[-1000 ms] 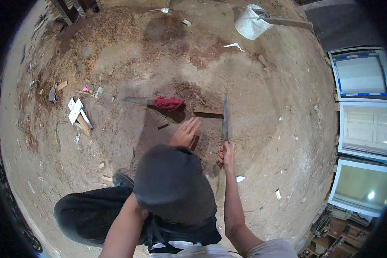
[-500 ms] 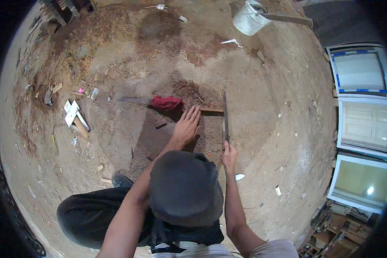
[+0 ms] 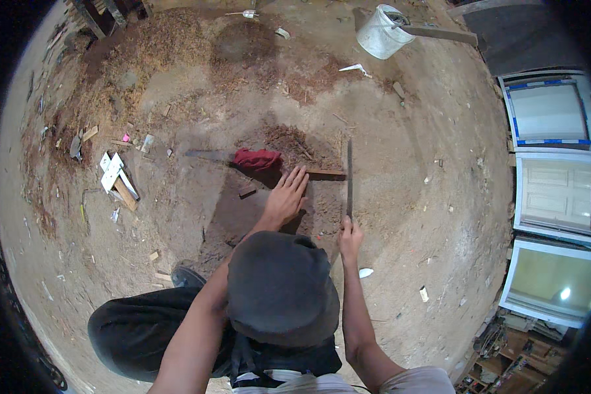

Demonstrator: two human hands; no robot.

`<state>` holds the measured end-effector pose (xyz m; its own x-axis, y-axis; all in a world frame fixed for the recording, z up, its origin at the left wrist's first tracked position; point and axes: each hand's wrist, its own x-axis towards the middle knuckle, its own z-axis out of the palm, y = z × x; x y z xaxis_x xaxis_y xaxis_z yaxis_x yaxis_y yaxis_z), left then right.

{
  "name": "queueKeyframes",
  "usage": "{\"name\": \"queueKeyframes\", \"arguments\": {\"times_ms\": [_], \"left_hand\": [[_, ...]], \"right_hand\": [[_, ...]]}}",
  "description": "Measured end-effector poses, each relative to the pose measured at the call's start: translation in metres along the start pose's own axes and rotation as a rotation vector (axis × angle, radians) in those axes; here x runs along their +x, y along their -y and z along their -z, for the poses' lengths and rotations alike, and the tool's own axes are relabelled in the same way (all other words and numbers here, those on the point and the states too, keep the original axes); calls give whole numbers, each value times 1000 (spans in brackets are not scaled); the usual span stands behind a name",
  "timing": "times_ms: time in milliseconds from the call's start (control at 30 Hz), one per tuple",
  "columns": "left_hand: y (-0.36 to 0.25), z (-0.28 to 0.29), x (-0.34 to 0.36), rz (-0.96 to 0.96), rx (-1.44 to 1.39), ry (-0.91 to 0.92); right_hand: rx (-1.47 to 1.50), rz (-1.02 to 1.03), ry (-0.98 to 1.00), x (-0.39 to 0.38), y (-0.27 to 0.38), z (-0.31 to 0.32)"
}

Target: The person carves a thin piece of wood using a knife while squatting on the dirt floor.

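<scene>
My left hand [image 3: 286,199] lies flat, fingers stretched out, on a narrow wooden strip [image 3: 325,175] low over the ground. My right hand [image 3: 350,238] is closed round the near end of a long, thin, dark blade-like tool [image 3: 350,167]. Pointing away from me, the tool crosses the strip's right end; whether it has teeth is too small to tell. A crumpled red cloth [image 3: 257,159] lies just beyond and left of my left hand. From under it a flat grey blade [image 3: 210,155] sticks out to the left.
Past the strip is a heap of brown shavings [image 3: 285,139]. White boards [image 3: 113,172] and wood scraps lie at the left. A white bucket [image 3: 381,36] stands at the far right, near a plank [image 3: 443,33]. White-framed panels [image 3: 555,190] line the right side.
The blade-like tool's far end has shifted slightly to the right, with my right hand still closed on it. My left hand keeps its place on the strip.
</scene>
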<state>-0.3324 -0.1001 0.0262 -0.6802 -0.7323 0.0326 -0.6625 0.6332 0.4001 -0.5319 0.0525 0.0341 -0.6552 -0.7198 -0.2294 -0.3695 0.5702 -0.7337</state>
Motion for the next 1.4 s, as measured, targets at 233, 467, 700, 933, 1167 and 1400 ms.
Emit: {"name": "queueKeyframes", "arguments": {"times_ms": [233, 467, 700, 933, 1167, 1400], "left_hand": [[7, 13, -19, 58, -137, -148], [11, 16, -32, 59, -237, -263], [27, 19, -42, 74, -208, -278], [13, 25, -20, -27, -177, -135], [26, -11, 4, 5, 64, -23], [31, -9, 41, -38, 104, -187]], "right_hand": [[626, 197, -90, -15, 88, 34], [40, 287, -69, -6, 2, 7], [-265, -63, 120, 15, 40, -9], [60, -20, 61, 25, -18, -9], [46, -129, 94, 11, -15, -3], [-36, -121, 52, 6, -18, 1]]}}
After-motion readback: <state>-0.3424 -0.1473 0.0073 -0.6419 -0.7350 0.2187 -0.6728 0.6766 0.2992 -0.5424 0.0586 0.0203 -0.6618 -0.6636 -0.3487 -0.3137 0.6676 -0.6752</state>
